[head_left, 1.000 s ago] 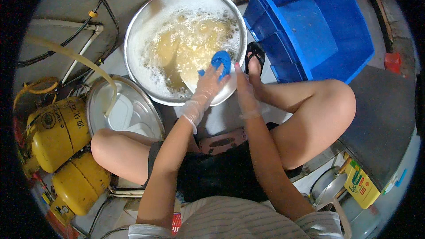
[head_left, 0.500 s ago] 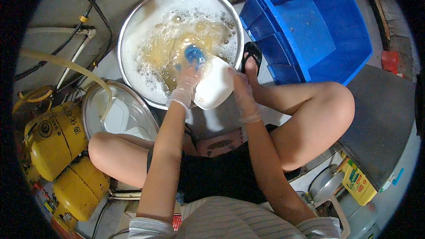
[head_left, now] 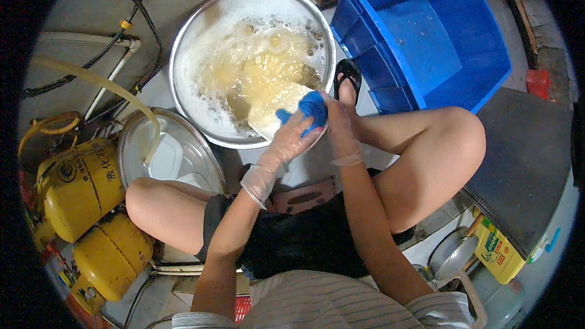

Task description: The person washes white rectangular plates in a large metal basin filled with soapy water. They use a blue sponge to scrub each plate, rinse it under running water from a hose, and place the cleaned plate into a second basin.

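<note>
A white plate or shallow dish (head_left: 266, 122) is tilted over the near rim of a round metal basin (head_left: 175, 79), its far part dipping into sudsy, yellowish water. My left hand (head_left: 291, 138), in a clear plastic glove, presses a blue cloth (head_left: 313, 108) against the dish near its right edge. The fingers are closed around the cloth. Also gloved, my right hand (head_left: 339, 123) grips the dish by its right side, with its fingertips partly hidden behind the cloth.
Left of my knee stands a smaller metal basin (head_left: 213, 167) holding white dishes (head_left: 166, 157), with a hose (head_left: 137, 94) running into it. Yellow gas cylinders (head_left: 82, 189) lie farther left. A large blue bin (head_left: 390, 79) stands at the far right.
My left hand has moved right and nearer, bringing the blue cloth out of the water onto the dish. The dish has tipped, its far part now in the suds.
</note>
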A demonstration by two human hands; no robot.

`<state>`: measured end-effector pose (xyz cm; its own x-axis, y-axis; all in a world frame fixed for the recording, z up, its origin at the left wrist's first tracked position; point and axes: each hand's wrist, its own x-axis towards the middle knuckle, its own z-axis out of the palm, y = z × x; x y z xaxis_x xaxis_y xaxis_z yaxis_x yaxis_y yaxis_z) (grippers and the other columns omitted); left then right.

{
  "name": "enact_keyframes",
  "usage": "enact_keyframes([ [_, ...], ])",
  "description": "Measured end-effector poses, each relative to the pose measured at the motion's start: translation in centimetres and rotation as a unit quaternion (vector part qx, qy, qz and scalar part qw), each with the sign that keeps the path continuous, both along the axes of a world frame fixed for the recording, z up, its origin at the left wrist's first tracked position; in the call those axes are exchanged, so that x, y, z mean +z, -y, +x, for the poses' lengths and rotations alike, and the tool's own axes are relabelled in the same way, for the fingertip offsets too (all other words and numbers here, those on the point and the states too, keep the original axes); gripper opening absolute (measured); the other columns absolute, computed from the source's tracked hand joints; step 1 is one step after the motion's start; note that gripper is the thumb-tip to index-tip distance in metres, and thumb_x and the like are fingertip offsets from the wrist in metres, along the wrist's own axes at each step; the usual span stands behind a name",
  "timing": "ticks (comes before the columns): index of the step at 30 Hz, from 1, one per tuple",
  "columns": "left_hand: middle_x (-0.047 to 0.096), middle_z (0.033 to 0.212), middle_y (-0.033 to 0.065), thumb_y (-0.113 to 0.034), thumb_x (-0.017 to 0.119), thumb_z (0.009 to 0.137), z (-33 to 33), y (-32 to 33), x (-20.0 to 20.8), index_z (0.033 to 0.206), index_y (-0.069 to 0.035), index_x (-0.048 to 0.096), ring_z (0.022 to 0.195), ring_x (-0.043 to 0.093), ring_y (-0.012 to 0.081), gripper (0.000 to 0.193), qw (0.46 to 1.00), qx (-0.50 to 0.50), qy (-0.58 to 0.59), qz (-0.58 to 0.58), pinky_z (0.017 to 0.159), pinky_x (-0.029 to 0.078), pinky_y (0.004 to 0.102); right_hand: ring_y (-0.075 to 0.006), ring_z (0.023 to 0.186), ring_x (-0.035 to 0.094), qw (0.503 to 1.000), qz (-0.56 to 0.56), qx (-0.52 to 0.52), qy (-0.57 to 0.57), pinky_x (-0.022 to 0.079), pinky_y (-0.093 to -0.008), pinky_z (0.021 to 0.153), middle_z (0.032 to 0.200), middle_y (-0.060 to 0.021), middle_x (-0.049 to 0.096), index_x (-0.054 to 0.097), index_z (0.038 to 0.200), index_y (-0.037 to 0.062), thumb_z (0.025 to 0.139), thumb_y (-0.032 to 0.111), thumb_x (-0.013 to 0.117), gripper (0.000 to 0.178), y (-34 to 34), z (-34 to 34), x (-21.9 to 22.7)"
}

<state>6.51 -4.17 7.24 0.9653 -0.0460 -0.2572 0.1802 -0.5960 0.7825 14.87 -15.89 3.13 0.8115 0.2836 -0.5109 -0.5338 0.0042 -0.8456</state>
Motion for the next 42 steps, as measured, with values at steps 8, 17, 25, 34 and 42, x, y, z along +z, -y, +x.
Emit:
enact_keyframes([
  [8,0.042,0.116,0.0224,-0.042,0.045,0.082,1.3,0.3,-1.2,0.111,-0.006,0.046,0.106,0.041,0.0378,0.046,0.993,0.088,-0.008,0.078,0.086,0.035,0.0435,-0.0213,0.087,0.051,0.973,-0.213,0.059,-0.071,0.038,-0.0309,0.079,0.093,-0.0110,0.056,0.056,0.098,-0.0023,0.084,0.042,0.042,0.049,-1.0,0.3,3.3],
  [17,0.043,0.120,0.0222,-0.055,0.033,0.083,3.5,-4.5,-3.9,0.126,-0.008,0.037,0.102,0.048,0.0376,0.063,0.957,0.142,-0.220,0.126,0.087,0.037,0.0416,-0.0164,0.085,0.048,0.997,-0.023,-0.049,-0.047,0.038,-0.0274,0.076,0.090,-0.0076,0.054,0.057,0.093,-0.0023,0.080,0.040,0.051,0.045,-0.6,-0.7,2.4],
  [25,0.039,0.126,0.0195,-0.057,0.029,0.083,2.5,-9.3,-6.7,0.127,-0.011,0.037,0.115,0.038,0.0346,0.065,0.923,0.079,-0.277,0.256,0.097,0.029,0.0403,-0.0166,0.081,0.048,0.999,-0.032,0.025,-0.025,0.038,-0.0276,0.074,0.088,-0.0072,0.055,0.053,0.098,-0.0044,0.080,0.032,0.051,0.041,-2.4,0.4,6.4],
  [34,0.032,0.128,0.0265,-0.055,0.045,0.079,-1.2,-6.4,-4.3,0.121,0.004,0.039,0.119,0.031,0.0368,0.073,0.979,0.165,-0.121,0.015,0.098,0.027,0.0359,-0.0188,0.077,0.052,0.999,-0.033,-0.013,-0.002,0.040,-0.0275,0.070,0.085,-0.0124,0.058,0.053,0.100,-0.0063,0.083,0.024,0.047,0.035,-3.3,0.5,4.8],
  [42,0.037,0.126,0.0209,-0.047,0.052,0.078,-1.9,-1.7,-0.5,0.116,-0.007,0.047,0.110,0.042,0.0359,0.055,0.989,0.134,-0.047,-0.028,0.091,0.035,0.0366,-0.0164,0.086,0.049,0.992,0.046,-0.078,-0.083,0.038,-0.0262,0.077,0.093,-0.0075,0.054,0.052,0.105,-0.0044,0.081,0.022,0.049,0.035,-3.1,1.1,6.2],
])
